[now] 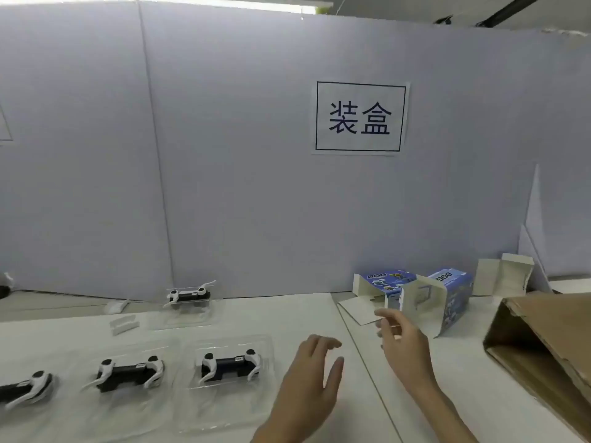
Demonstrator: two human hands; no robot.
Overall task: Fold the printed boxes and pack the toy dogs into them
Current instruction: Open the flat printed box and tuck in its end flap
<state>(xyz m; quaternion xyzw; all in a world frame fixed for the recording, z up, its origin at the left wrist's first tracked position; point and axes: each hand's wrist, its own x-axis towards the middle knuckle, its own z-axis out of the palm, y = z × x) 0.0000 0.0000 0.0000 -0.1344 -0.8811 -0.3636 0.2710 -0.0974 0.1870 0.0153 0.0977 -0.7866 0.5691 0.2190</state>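
Observation:
Several black-and-white toy dogs lie in clear plastic trays on the white table: one (pixel 228 366) nearest my hands, another (pixel 129 374) to its left, a third (pixel 25 390) at the left edge, and one (pixel 188 295) further back. Two blue printed boxes stand at the back right: one (pixel 447 298) open toward me with its flaps out, another (pixel 388 282) behind it. My left hand (pixel 311 383) hovers open over the table right of the nearest dog. My right hand (pixel 404 342) is raised with relaxed fingers just left of the open box, holding nothing.
A large brown carton (pixel 543 356) lies open at the right edge. A white unfolded box blank (pixel 503 276) leans against the grey partition wall (pixel 240 187), which carries a paper sign (pixel 359 118). Small clear plastic pieces (pixel 123 324) lie at the back left.

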